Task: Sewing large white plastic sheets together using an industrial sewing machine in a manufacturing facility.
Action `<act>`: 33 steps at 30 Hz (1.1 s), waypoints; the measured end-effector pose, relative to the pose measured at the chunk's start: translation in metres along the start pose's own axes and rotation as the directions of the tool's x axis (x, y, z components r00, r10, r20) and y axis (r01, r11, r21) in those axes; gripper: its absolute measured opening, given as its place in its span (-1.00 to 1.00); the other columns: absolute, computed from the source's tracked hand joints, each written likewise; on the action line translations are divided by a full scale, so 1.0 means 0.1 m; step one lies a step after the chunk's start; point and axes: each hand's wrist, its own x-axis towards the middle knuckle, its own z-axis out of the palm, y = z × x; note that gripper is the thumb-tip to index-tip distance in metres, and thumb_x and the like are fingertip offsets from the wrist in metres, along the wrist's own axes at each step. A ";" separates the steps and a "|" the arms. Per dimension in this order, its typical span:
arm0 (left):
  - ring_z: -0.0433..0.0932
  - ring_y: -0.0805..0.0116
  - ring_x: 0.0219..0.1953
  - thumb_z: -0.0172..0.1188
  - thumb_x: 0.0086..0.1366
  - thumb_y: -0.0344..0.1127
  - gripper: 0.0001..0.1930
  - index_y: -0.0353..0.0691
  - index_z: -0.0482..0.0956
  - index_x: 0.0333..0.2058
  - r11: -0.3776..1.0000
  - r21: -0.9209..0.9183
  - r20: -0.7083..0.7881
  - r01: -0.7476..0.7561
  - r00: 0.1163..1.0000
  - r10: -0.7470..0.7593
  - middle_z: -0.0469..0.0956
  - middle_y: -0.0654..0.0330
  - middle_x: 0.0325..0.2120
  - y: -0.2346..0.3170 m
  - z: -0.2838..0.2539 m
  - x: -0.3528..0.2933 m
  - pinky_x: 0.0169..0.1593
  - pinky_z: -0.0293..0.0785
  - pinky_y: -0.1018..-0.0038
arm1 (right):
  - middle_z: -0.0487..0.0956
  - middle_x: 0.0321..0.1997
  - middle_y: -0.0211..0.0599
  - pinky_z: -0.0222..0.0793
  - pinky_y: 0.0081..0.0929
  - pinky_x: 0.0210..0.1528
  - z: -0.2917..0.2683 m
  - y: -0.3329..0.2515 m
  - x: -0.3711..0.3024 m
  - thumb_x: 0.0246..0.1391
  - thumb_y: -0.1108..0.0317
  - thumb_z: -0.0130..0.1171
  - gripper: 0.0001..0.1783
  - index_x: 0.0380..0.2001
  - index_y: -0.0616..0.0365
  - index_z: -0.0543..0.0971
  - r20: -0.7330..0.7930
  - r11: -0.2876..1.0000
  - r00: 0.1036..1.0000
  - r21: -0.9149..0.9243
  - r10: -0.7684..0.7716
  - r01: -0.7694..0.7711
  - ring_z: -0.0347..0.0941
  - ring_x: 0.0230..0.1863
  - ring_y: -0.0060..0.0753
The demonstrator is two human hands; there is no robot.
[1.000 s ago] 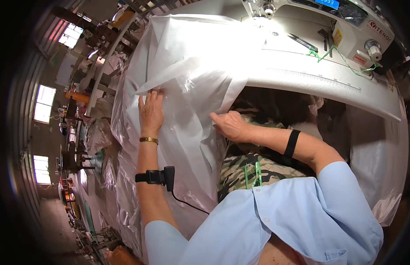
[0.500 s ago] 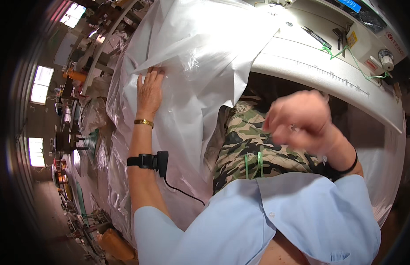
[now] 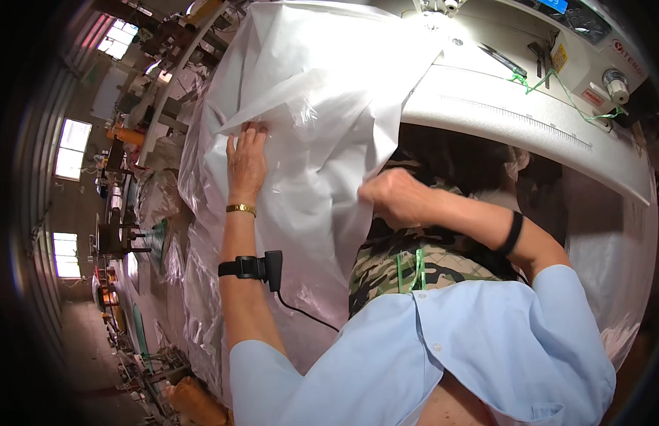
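Note:
A large sheet of glossy white plastic spreads over the work surface and hangs down in folds at the front. My left hand lies on it with the fingers stretched out, their tips partly under a fold. On the sheet's right edge, my right hand is closed, thumb and fingers pinching the loose border in front of my lap. The exact grip is slightly blurred. Beneath the sheet's upper end, the sewing machine's needle area is brightly lit.
To the right stretches the white machine table with a printed ruler along its front. Dark snips and green thread lie there, beside a tension knob. Clear plastic is heaped at the left.
My right hand has moved left and down from above my lap to the sheet's edge and taken hold of it. The left hand stays on the sheet.

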 end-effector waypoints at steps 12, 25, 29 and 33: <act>0.48 -0.12 0.03 0.03 0.20 -0.56 -0.67 -0.39 0.50 -0.03 0.974 -0.223 -0.026 -0.041 0.999 0.036 0.53 -0.11 0.00 0.21 -1.05 -0.12 0.12 0.41 0.19 | 0.47 -0.59 -0.17 0.34 -0.15 -0.36 -0.36 -0.61 -0.62 -0.15 0.48 0.29 -0.83 -0.46 0.18 0.48 0.433 0.929 0.832 -0.282 0.347 -0.241 0.47 -0.46 0.01; 0.51 -0.02 0.02 0.17 0.27 -0.32 -0.62 -0.35 0.51 0.02 0.831 -0.457 0.355 0.319 0.921 -0.158 0.51 -0.07 0.02 -0.17 0.36 -2.28 0.04 0.48 0.17 | 0.26 -0.69 -0.30 0.18 -0.29 -0.53 -0.93 -0.80 -0.49 -0.20 0.44 0.25 -0.77 -0.67 0.14 0.36 -0.200 0.931 0.970 0.307 -0.139 0.196 0.26 -0.63 -0.14; 0.53 -0.04 -0.03 0.15 0.27 -0.27 -0.65 -0.36 0.54 -0.03 0.912 -0.328 0.556 0.245 0.831 -0.023 0.54 -0.09 -0.04 -2.00 0.32 -3.70 0.02 0.49 0.16 | 0.37 -0.65 -0.30 0.21 -0.42 -0.54 -0.86 -0.76 -0.57 -0.12 0.40 0.23 -0.85 -0.62 0.16 0.46 -0.325 0.918 0.945 0.386 0.045 0.089 0.35 -0.61 -0.21; 0.56 -0.06 -0.09 0.13 0.28 -0.23 -0.66 -0.37 0.58 -0.09 0.958 -0.279 0.681 0.065 0.717 0.150 0.57 -0.12 -0.09 -0.23 1.20 -3.64 0.00 0.49 0.15 | 0.39 -0.67 -0.34 0.16 -0.50 -0.56 -0.84 -0.73 -0.74 -0.07 0.38 0.20 -0.84 -0.61 0.16 0.46 -0.423 0.910 0.880 0.414 0.215 -0.023 0.31 -0.66 -0.36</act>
